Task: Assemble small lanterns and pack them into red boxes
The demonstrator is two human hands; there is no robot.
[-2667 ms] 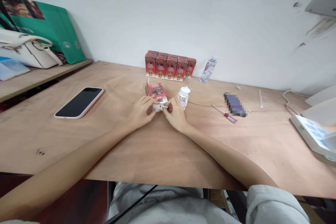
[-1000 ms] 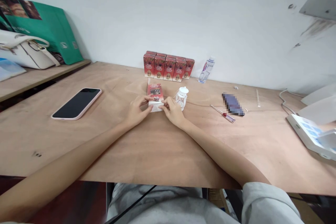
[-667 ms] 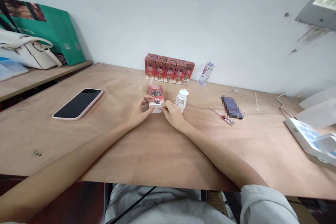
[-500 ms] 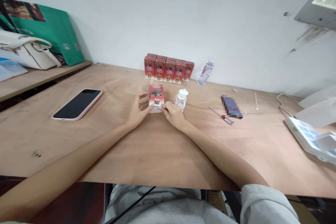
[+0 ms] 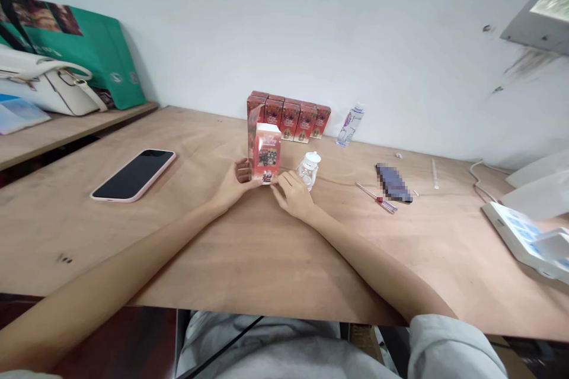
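Observation:
A small red carton [image 5: 268, 157] with printed pictures stands nearly upright in front of me, its white upper end and left side showing. My left hand [image 5: 234, 183] wraps around its lower left side, the thumb along the bottom edge. At the lower right corner, the bent fingertips of my right hand [image 5: 293, 194] touch the carton. A small white lantern [image 5: 309, 169] with a clear body stands just behind my right hand. Several matching red boxes [image 5: 291, 120] are lined up by the wall, partly hidden behind the carton.
A phone [image 5: 134, 175] lies on the left of the wooden table [image 5: 249, 260]. A clear bottle [image 5: 349, 125] stands against the wall. To the right are a screwdriver [image 5: 377, 198], a blurred-out dark object [image 5: 393, 182] and a white case [image 5: 524, 243]. Bags [image 5: 71, 92] occupy the left shelf.
The red carton has been tipped up from a flatter tilt to nearly upright, so its white upper end and left side now show. Both hands stay at its lower end.

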